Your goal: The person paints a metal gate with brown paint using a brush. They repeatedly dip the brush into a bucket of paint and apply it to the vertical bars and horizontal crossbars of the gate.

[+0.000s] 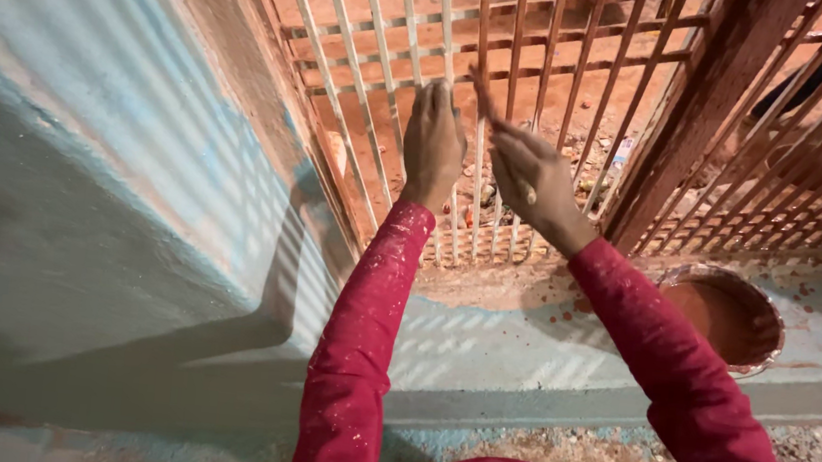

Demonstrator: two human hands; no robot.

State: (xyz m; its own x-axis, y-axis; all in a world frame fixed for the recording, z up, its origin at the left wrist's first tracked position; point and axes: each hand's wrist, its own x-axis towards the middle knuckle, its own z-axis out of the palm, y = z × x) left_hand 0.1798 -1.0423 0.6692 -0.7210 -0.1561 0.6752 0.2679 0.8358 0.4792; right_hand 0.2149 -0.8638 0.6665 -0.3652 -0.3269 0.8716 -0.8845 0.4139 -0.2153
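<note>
The left hand point(433, 145) grips a bar of the metal gate point(508, 60); the right hand point(536, 183) holds a paintbrush point(485, 94) against it, paint bowl point(724, 316) nearby

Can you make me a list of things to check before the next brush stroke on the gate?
1. Right hand grips the brush: ok.
2. Left hand steadies the gate bars: ok.
3. Paint bowl within reach by the right arm, with paint in it: ok.
4. Paint on the bristles: cannot tell.
5. Ledge free of drips: not ok, red spots show.
</note>
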